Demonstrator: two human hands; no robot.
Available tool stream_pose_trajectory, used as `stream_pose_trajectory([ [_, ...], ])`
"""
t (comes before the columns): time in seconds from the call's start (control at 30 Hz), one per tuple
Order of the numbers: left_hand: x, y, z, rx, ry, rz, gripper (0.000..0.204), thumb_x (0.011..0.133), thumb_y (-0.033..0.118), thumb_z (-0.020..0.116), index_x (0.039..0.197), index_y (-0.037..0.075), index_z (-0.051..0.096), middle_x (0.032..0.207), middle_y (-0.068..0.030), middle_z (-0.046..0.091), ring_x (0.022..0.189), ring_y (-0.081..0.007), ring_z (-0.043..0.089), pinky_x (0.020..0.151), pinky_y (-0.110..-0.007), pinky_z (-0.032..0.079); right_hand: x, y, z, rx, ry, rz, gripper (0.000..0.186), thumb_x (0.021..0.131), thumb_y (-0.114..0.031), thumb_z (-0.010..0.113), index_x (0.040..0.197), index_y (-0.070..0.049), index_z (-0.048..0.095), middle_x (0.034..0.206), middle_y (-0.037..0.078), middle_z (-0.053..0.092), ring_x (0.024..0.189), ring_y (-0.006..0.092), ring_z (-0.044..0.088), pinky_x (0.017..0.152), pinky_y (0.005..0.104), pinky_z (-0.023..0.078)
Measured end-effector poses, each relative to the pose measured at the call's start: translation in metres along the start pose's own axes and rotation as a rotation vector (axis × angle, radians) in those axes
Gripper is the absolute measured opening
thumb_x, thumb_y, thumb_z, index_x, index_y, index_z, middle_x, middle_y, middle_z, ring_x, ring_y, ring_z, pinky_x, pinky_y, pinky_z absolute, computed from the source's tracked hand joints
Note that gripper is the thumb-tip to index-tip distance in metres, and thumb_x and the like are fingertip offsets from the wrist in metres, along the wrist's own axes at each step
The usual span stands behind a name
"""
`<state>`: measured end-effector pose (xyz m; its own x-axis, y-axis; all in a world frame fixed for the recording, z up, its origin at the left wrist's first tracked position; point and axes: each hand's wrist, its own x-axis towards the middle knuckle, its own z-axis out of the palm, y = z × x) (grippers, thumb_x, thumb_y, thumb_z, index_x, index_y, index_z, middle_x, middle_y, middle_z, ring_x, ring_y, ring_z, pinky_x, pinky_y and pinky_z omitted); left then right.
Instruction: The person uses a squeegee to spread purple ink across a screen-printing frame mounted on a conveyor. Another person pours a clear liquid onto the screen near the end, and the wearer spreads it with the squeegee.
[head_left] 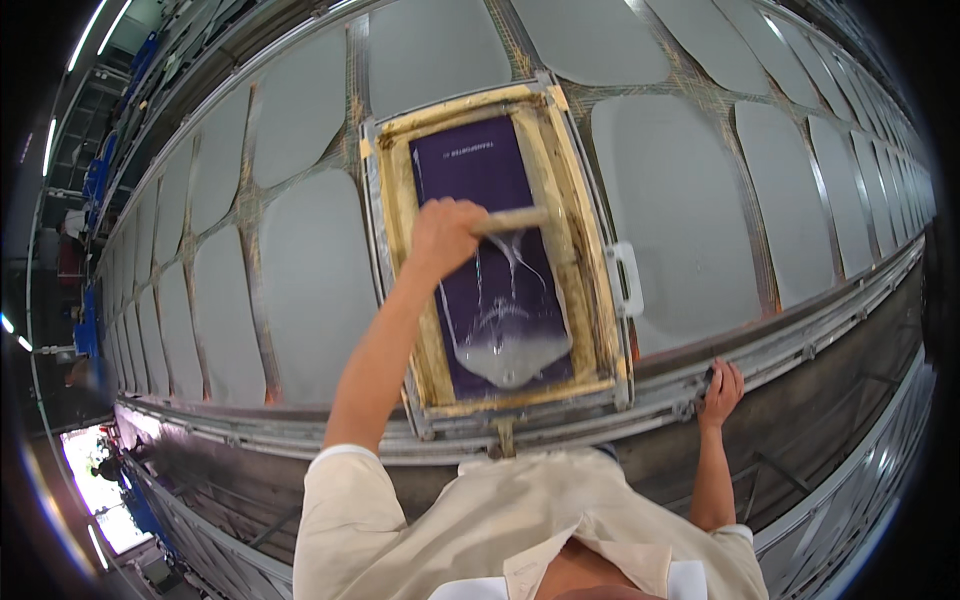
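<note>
My left hand (445, 238) is closed round one end of a pale squeegee (515, 219) held above a screen printing frame (593, 330). Inside the frame's yellowed, taped border lies a dark purple screen (475, 165). Clear, glossy ink (512, 362) is pooled at the screen's near end, and thin wet strands trail between it and the squeegee. Off to the right, my right hand (722, 392) has its fingers curled at the metal rail (790, 355) along the table's near edge. A small dark part shows by those fingers, but I cannot make out what it is.
The long printing table carries rows of grey rounded panels (680, 220) on both sides of the frame. A white handle (628, 280) sticks out from the frame's right side. Another railed table (860, 490) stands at the lower right, across a narrow aisle.
</note>
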<state>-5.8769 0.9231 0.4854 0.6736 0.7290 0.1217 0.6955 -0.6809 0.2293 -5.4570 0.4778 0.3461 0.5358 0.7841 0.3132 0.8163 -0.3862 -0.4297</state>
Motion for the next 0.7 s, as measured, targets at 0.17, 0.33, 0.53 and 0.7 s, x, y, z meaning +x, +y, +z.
stream_pose_trajectory([
  [0.17,0.117,-0.099,0.022,0.065,0.151,-0.001,0.020,0.078,0.015,0.072,0.097,0.017,0.074,0.092,-0.0092,0.072,0.092,-0.0344,0.069,0.079,-0.047,0.055,0.002,-0.015,-0.009,-0.067,-0.072,0.099,0.030,0.101,-0.023,0.048,0.102,-0.004,0.072,0.114,0.008,0.073,0.119,0.0331,0.059,0.108,0.0457,0.037],
  [0.33,0.162,-0.131,0.031,0.149,0.149,0.019,0.027,0.081,0.027,0.077,0.105,0.017,0.077,0.097,-0.0117,0.074,0.093,-0.0357,0.069,0.079,-0.047,0.054,0.001,-0.015,-0.013,-0.066,-0.113,0.116,0.032,0.100,-0.020,0.047,0.103,-0.001,0.073,0.116,0.010,0.073,0.121,0.0325,0.058,0.110,0.0446,0.037],
  [0.53,0.186,-0.158,0.025,0.320,-0.097,-0.070,0.035,0.080,0.043,0.073,0.102,0.016,0.077,0.095,-0.0155,0.073,0.092,-0.0376,0.069,0.080,-0.047,0.055,0.004,-0.010,-0.009,-0.026,-0.129,0.034,0.034,0.102,-0.018,0.045,0.108,-0.001,0.074,0.119,0.010,0.074,0.121,0.0320,0.059,0.111,0.0446,0.037],
  [0.7,0.191,-0.132,0.006,0.244,-0.219,-0.043,0.045,0.077,0.042,0.076,0.117,0.021,0.075,0.110,-0.0191,0.071,0.109,-0.0401,0.065,0.096,-0.050,0.051,-0.001,-0.008,-0.006,0.037,-0.079,0.066,0.034,0.101,-0.019,0.046,0.107,-0.001,0.075,0.119,0.009,0.074,0.121,0.0308,0.059,0.110,0.0434,0.037],
])
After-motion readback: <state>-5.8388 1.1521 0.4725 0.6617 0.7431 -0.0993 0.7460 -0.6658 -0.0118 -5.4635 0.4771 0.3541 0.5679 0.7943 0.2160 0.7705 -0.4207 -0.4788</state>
